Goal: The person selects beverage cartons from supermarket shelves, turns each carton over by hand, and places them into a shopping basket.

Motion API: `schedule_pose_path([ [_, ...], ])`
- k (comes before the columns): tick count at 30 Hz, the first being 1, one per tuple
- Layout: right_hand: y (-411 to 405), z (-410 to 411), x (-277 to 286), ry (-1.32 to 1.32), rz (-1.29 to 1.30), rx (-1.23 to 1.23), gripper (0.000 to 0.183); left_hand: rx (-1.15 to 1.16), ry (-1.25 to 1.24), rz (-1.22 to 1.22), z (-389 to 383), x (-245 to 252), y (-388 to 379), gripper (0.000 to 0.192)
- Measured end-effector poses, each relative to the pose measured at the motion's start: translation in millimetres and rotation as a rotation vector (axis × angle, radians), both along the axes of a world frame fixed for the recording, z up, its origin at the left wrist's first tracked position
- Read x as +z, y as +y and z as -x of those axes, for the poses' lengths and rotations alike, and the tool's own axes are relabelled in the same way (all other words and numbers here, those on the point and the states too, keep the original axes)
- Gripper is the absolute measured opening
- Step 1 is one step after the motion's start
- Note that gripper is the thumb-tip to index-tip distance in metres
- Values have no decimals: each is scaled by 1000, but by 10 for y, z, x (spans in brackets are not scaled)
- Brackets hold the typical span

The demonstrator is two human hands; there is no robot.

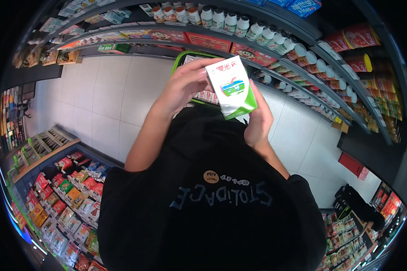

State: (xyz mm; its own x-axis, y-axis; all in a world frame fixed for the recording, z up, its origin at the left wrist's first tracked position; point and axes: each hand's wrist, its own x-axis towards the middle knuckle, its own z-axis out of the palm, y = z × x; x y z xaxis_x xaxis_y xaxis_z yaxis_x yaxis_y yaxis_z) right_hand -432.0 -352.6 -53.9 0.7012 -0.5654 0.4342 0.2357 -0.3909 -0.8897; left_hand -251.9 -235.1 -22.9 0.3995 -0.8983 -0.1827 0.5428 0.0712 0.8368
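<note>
Both of my hands hold a white and green drink carton (230, 86) with printed writing, tilted in front of my chest. My left hand (186, 81) grips its upper edge and side, fingertips at the top corner. On the opposite side, my right hand (260, 115) has its fingers along the edge and its thumb near the green lower corner. Beneath the carton and my left hand, partly hidden, stands a green-rimmed basket (174, 66) with rows of small white and red packs (208, 96) inside.
Shelves ahead hold white bottles (224, 20), red boxes (208, 41) and cans (308, 57). A display bin of snack bags (73, 194) stands behind at the left. Another person in dark clothes (361, 206) is at the lower right, beside snack racks (342, 237). Tiled floor (105, 88) shows between.
</note>
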Motion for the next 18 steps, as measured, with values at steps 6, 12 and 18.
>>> schedule_pose_path([
  [6, -44, -1, -101, 108, -1422, 406, 56, -36, 47, 81, -14, -89, 27, 47],
  [12, -145, 27, -272, 166, -1497, 381, 53, -68, 22, 89, 22, -220, -25, 47],
  [18, -245, 46, -351, 178, -1515, 375, 53, -79, 35, 83, 43, -273, -60, 46],
])
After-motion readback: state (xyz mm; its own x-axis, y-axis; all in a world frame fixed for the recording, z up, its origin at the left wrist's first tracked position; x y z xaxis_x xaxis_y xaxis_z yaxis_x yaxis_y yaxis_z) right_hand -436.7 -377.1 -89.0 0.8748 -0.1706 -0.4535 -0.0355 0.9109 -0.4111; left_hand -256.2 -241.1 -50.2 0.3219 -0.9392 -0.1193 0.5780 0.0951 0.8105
